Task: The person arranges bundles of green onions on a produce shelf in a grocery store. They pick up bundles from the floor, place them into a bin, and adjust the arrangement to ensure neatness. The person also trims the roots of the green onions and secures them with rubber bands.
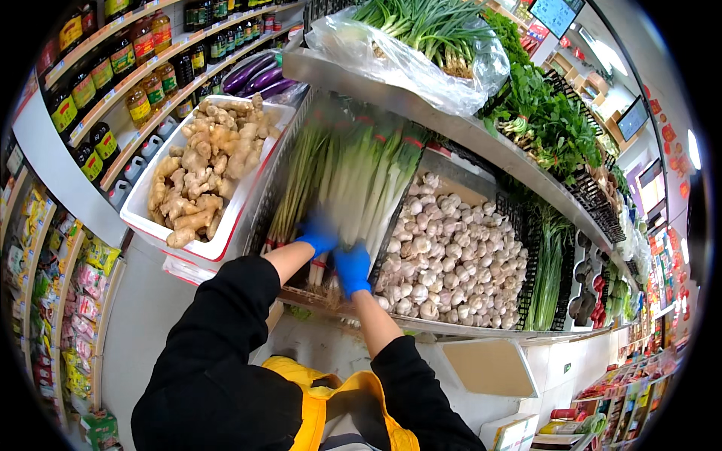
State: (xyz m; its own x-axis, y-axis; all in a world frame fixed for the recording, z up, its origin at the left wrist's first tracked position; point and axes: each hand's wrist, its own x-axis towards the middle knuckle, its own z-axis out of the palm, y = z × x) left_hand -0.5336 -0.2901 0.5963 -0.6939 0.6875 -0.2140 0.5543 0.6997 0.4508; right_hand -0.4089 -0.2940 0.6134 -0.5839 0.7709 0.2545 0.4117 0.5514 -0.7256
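Observation:
Both my hands wear blue gloves and are at the lower, white ends of leeks [364,191] in a black crate. My left hand [318,237] is blurred, beside the left part of the leeks and close to thinner green stalks [296,183] with red bands. My right hand [352,268] is at the leeks' lower ends, near the crate's front edge. My fingers are partly hidden and blurred, so I cannot tell how firmly either hand grips. Red bands also wrap the leeks' upper parts. Roots [333,296] show below my hands.
A white foam box [138,189] of ginger [197,163] stands left. Garlic bulbs [445,253] lie right of the leeks. A metal shelf edge [395,93] overhangs the crate, carrying green onions [434,34] in plastic. Eggplants [254,73] and bottle shelves [169,45] are farther back.

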